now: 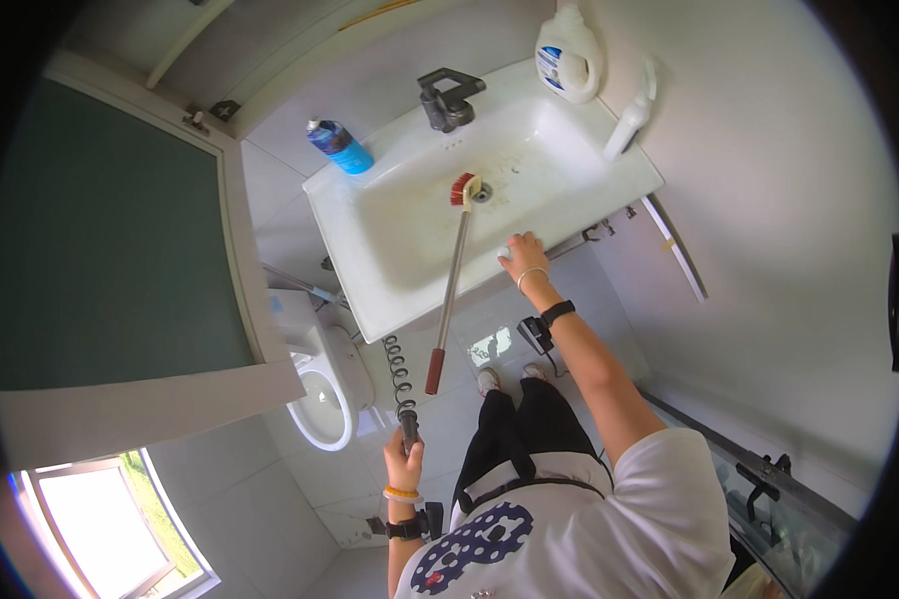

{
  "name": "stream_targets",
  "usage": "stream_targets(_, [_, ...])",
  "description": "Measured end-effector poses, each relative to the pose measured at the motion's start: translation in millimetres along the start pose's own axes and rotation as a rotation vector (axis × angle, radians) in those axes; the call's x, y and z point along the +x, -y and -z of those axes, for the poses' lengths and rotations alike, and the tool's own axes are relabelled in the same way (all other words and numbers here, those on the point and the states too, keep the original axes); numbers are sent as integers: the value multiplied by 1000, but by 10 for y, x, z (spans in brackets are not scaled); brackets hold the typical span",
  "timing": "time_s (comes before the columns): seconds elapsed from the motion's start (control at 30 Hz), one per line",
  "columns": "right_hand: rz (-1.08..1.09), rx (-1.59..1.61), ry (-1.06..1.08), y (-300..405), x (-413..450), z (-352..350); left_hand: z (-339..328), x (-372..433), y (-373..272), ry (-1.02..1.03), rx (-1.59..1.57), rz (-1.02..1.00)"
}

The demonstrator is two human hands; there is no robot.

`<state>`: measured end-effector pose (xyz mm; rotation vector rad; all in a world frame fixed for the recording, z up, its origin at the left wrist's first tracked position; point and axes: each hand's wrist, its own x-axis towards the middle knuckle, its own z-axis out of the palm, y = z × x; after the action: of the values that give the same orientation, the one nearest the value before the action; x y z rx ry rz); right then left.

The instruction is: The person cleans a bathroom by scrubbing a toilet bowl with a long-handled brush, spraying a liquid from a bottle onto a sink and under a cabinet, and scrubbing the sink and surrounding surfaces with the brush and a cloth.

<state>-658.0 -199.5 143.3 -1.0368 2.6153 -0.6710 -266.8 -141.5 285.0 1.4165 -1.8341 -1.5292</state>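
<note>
My left hand (404, 458) grips the dark handle of a sprayer (409, 427), whose coiled hose (395, 371) runs up to the sink's underside. At the front rim of the white sink (389, 318), my right hand (524, 254) holds a small white object (504, 253), perhaps a cap. A long-handled brush (449, 292) with red bristles lies across the sink, its head beside the drain (482, 192) and its red grip past the front rim. Brownish marks show on the basin around the drain.
Behind the basin stands a dark faucet (446, 105), with a blue bottle (342, 147) at the left corner. A white jug (569, 56) and a white spray bottle (631, 120) stand at the right. A toilet (322, 404) is left, below an open cabinet door (112, 232).
</note>
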Motion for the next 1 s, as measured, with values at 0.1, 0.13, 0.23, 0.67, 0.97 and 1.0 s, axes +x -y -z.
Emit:
stream_targets(0.1, [21, 0, -11, 38, -16, -46, 87, -27, 64, -5, 41, -39])
stream_targets(0.13, [2, 5, 0, 67, -20, -46, 110, -35, 70, -15, 41, -44])
stream_targets(0.23, [-19, 15, -4, 108, -44, -39, 137, -50, 26, -40, 80, -69])
stream_targets(0.67, [-51, 325, -125, -605, -920, 206, 98, -55, 142, 23, 73, -162])
stream_targets(0.97, [-946, 542, -587, -2822, -3359, 59, 100, 228, 32, 220, -27, -261])
stream_targets(1.0, [-1188, 515, -574, -3034, -3791, 61, 101, 276, 31, 280, -8, -260])
